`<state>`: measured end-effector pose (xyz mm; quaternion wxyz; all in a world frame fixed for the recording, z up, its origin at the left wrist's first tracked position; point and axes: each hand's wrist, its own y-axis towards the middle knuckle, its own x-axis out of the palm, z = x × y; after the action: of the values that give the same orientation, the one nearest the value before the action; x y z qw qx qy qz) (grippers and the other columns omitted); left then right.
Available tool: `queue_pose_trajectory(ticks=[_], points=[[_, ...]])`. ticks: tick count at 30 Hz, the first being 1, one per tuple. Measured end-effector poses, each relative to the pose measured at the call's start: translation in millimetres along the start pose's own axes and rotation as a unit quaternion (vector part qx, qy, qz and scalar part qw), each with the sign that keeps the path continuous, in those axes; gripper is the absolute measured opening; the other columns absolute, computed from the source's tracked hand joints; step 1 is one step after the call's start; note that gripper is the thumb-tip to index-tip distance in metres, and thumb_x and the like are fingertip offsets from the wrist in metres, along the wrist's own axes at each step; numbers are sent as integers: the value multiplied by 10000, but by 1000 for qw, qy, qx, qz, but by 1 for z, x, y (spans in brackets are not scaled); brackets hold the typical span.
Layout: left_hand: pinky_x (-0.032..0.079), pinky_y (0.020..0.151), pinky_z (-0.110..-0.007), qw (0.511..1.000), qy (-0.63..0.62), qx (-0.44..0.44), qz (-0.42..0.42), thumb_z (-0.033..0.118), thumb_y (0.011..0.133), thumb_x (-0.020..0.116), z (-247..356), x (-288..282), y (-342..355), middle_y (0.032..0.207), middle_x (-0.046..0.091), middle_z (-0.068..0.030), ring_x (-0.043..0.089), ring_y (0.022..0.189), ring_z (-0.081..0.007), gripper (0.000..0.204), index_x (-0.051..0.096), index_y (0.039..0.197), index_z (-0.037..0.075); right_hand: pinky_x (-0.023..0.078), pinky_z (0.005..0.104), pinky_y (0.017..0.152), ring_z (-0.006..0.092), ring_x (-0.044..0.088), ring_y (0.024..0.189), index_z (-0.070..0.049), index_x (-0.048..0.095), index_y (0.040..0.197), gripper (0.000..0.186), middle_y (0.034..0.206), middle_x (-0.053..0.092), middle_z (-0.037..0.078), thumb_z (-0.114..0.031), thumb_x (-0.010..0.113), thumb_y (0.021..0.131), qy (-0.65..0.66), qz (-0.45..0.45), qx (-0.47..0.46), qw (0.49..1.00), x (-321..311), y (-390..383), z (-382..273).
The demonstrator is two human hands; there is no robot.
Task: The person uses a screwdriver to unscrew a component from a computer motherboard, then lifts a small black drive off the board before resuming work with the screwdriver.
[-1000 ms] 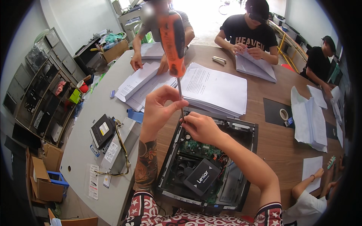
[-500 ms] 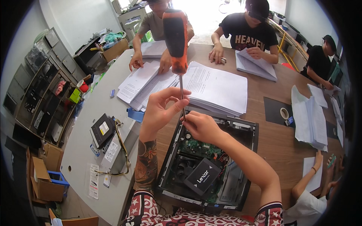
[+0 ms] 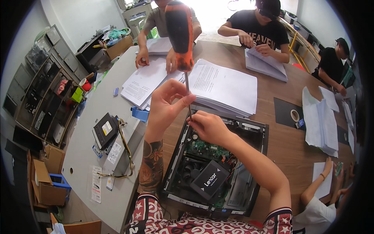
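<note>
A screwdriver (image 3: 180,37) with an orange and black handle stands upright in front of me, handle at the top. The thumb and fingers of my left hand (image 3: 165,107) are closed around its metal shaft below the handle. Lower down, my right hand (image 3: 210,126) pinches at the shaft's tip; whether a screw is between those fingers is hidden. Beneath my hands lies an opened desktop computer case (image 3: 263,156), with a green circuit board (image 3: 206,150) and a fan (image 3: 191,171) inside. A black solid-state drive (image 3: 210,180) rests tilted over the board beside the fan.
On the left stand a power supply (image 3: 117,154) with cables and an optical drive (image 3: 105,130). Paper stacks (image 3: 224,84) lie beyond the case, handled by people across the table. A tape roll (image 3: 295,115) sits on the right. A person's arm (image 3: 317,181) reaches in at lower right.
My left hand and the screwdriver have shifted slightly upward in view. My right hand keeps its pinch at the tip. Across the table, one person's hand has lifted from the tabletop to the papers.
</note>
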<state>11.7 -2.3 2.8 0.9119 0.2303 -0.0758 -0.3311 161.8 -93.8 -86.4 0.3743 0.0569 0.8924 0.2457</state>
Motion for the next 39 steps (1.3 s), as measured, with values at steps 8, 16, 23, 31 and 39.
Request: queue_pose_trajectory(ticks=[8, 16, 23, 31, 39], points=[[514, 715, -255, 1000, -5, 7, -3, 37, 824, 784, 1, 2, 0, 826, 636, -28, 630, 785, -101, 189, 609, 888, 11, 493, 437, 636, 331, 635, 725, -41, 638, 953, 162, 871, 618, 113, -200, 610, 948, 2, 0, 1, 1000, -1, -1, -2], [528, 736, -262, 1000, -4, 18, -15, 34, 831, 773, 2, 2, 0, 825, 658, -42, 642, 779, -109, 160, 628, 887, -5, 492, 434, 635, 329, 630, 716, -39, 636, 961, 158, 858, 611, 115, -194, 613, 943, 13, -5, 7, 1000, -4, -1, -4], [537, 798, -275, 997, 38, 11, -59, 0, 927, 628, 3, -6, -1, 950, 714, -105, 679, 895, -146, 128, 680, 1037, -40, 522, 391, 665, 306, 657, 752, -38, 667, 1009, 121, 889, 640, 124, -105, 642, 911, -1, -7, 13, 1000, -4, -1, -3], [487, 893, -302, 995, 56, -6, -87, 160, 941, 663, 13, -5, -1, 959, 721, -101, 660, 953, -145, 301, 648, 1177, -25, 490, 440, 642, 332, 635, 748, -41, 643, 991, 155, 894, 623, 110, -185, 620, 935, 18, 8, 4, 1000, -4, 2, 0], [492, 871, -298, 996, 57, -19, -71, 144, 927, 689, 11, -4, 0, 943, 723, -99, 667, 936, -150, 279, 651, 1140, -31, 487, 436, 636, 328, 630, 741, -39, 640, 982, 149, 888, 613, 106, -179, 620, 934, 16, 7, 9, 1000, -5, 2, 0]])
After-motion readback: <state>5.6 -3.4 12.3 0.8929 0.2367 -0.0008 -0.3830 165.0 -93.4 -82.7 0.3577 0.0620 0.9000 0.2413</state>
